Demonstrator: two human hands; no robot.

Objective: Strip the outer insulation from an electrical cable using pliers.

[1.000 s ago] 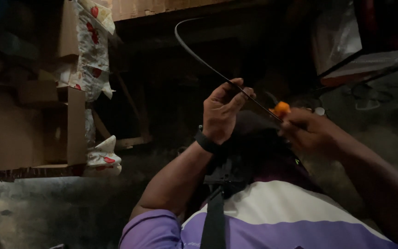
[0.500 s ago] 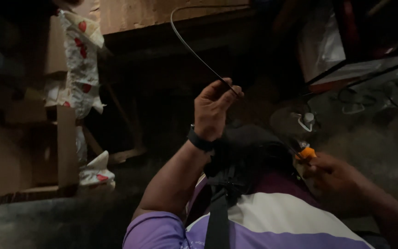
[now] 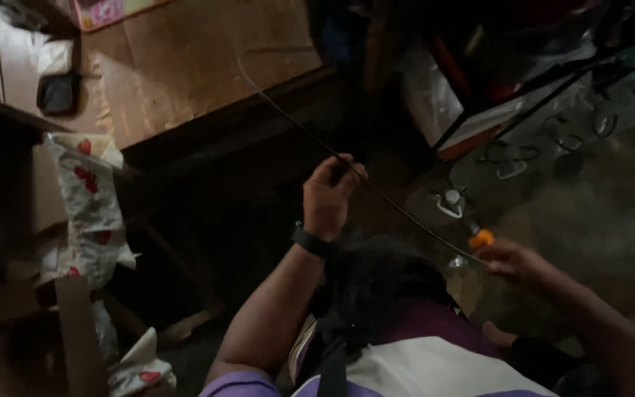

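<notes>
Here a thin dark cable (image 3: 406,213) is pinched in the raised left hand (image 3: 330,192) and gripped at its orange-tipped end (image 3: 481,238) by the right hand (image 3: 517,263); straightening seems underway, and steady tension is called for next

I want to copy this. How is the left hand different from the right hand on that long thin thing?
The left hand is raised high, with a dark wristband below it; the right hand sits lower, and no band shows on it. The left hand pinches the middle of the thin dark rod; the right hand holds it near the lower end, beside a small orange piece. Both grip the same rod.
</notes>
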